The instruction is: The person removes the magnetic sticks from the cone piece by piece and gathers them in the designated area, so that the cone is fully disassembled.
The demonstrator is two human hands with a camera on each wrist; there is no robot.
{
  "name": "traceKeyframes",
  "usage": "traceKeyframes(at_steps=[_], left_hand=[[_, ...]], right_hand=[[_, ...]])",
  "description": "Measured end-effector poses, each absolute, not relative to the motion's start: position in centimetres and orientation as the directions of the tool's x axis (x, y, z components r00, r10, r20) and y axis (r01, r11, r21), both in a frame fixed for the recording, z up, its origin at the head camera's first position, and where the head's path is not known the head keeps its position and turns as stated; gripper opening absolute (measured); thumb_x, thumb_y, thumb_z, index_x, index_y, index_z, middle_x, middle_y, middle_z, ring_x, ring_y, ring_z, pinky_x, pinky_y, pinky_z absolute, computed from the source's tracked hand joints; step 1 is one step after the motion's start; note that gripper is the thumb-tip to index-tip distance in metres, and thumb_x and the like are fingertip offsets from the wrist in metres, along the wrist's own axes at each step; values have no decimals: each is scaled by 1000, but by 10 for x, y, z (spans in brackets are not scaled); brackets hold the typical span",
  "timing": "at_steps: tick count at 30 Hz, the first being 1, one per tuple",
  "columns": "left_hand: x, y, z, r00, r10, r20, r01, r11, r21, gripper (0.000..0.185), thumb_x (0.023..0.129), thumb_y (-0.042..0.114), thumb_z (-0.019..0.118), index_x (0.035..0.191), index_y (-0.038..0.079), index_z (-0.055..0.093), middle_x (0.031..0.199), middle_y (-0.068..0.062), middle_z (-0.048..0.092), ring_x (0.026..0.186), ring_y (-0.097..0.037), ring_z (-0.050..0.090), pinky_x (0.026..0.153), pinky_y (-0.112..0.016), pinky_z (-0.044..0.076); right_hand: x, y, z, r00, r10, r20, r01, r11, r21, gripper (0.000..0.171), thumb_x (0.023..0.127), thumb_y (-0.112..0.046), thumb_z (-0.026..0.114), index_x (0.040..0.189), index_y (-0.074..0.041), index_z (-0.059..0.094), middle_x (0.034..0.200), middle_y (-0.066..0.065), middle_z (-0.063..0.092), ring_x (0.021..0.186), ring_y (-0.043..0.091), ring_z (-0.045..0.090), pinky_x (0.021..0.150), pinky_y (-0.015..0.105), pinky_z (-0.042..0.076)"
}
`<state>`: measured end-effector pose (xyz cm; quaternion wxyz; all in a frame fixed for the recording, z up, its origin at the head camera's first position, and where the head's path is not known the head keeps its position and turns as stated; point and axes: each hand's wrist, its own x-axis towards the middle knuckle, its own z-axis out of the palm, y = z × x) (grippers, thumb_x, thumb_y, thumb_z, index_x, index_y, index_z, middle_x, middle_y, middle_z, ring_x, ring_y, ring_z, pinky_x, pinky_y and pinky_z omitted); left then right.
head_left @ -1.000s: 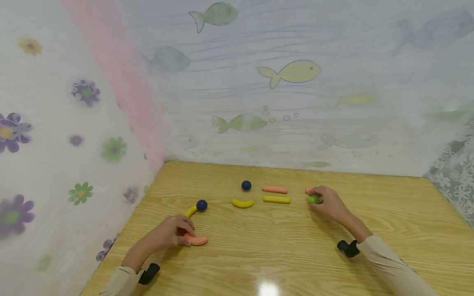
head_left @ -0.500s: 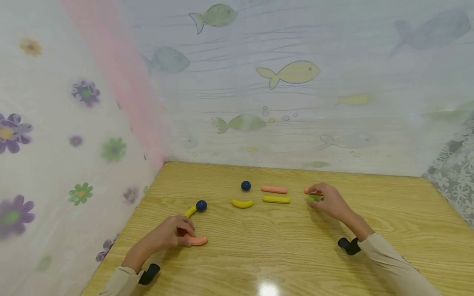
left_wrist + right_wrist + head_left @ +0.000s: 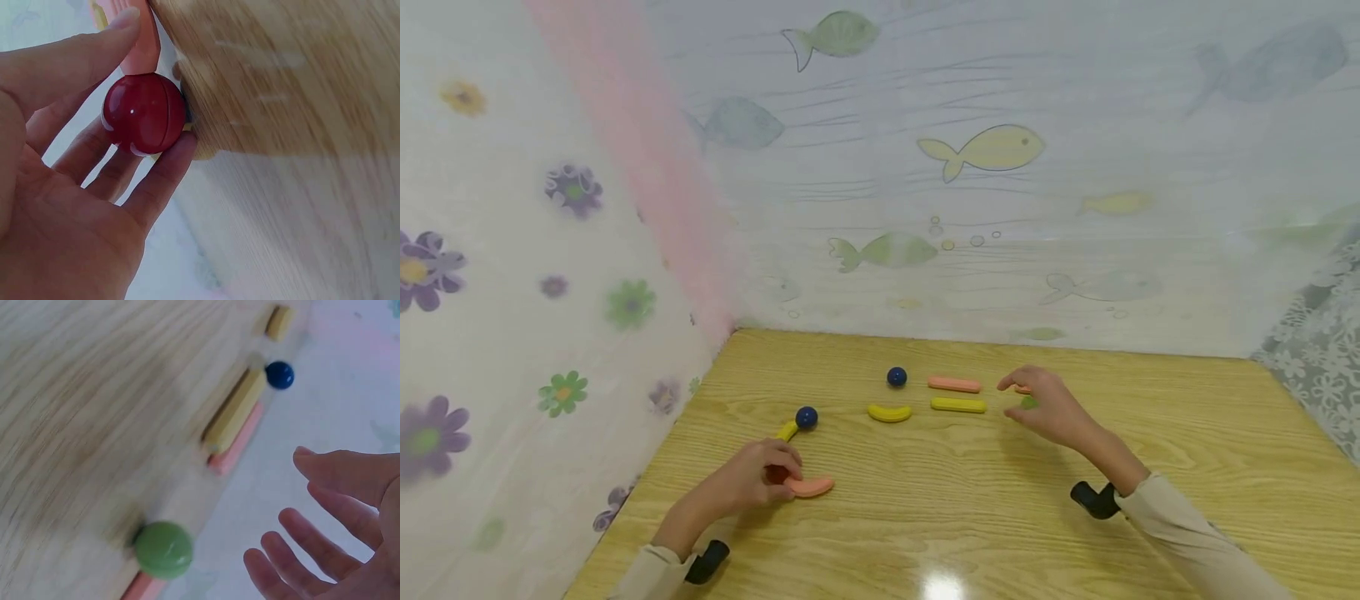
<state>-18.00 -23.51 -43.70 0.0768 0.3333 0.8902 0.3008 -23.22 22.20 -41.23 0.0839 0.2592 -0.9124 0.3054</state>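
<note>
My left hand [image 3: 747, 481] pinches a curved pink stick [image 3: 812, 487] near the table's left side. In the left wrist view my thumb lies on the pink stick, and my fingers lie behind a shiny red ball [image 3: 134, 115] at its end; the head view hides this ball. Just beyond that hand, a yellow stick [image 3: 787, 431] meets a dark blue ball [image 3: 807, 417]. On the right, my right hand [image 3: 1054, 410] holds nothing, thumb and fingers spread apart. Its fingers partly cover a green ball [image 3: 1028, 402], which sits by another pink stick [image 3: 144, 587].
Mid-table lie a curved yellow stick [image 3: 890, 414], a straight yellow stick [image 3: 958, 405] and a straight pink stick [image 3: 954, 384]. A second blue ball [image 3: 897, 377] stands behind them. Patterned cloth walls [image 3: 880, 308] border the wooden table [image 3: 925, 508] at the back and left.
My right hand has let go of the green ball, spread its fingers and moved slightly left. The curved pink stick in my left hand has shifted a little right and turned.
</note>
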Motion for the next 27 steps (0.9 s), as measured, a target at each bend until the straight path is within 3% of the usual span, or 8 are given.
traceKeyframes(at_steps=[8, 17, 21, 27], left_hand=[[-177, -229, -437, -780, 624, 51, 534, 620, 575, 21, 82, 7, 74, 101, 15, 70, 115, -7, 59, 105, -27, 57, 84, -37, 50], [-176, -219, -435, -792, 610, -17, 449, 602, 660, 46, 82, -18, 58, 127, -6, 55, 129, -22, 53, 116, -38, 52, 85, -36, 51], [-176, -219, -433, -805, 593, -20, 433, 611, 663, 42, 85, -12, 60, 126, -5, 56, 131, -19, 52, 115, -36, 53, 84, -35, 52], [-177, -226, -432, -816, 573, 70, 504, 648, 571, 33, 83, 0, 71, 115, 6, 66, 125, -11, 58, 118, -37, 50, 92, -52, 44]], right_hand=[[-217, 176, -407, -805, -544, 238, -575, 615, -540, 26, 83, -7, 72, 109, -8, 65, 116, 10, 60, 108, 34, 54, 82, 49, 48], [-203, 118, -414, -692, -698, 182, -638, 475, -606, 26, 85, -6, 70, 110, -4, 64, 111, 7, 59, 105, 31, 55, 83, 46, 48], [-202, 91, -420, -671, -727, 147, -644, 473, -602, 27, 85, -7, 70, 111, -6, 64, 114, 5, 60, 111, 28, 53, 88, 43, 46], [-204, 54, -432, -645, -753, 132, -662, 464, -589, 27, 84, -9, 72, 109, -10, 66, 112, 0, 60, 110, 19, 55, 90, 33, 47]])
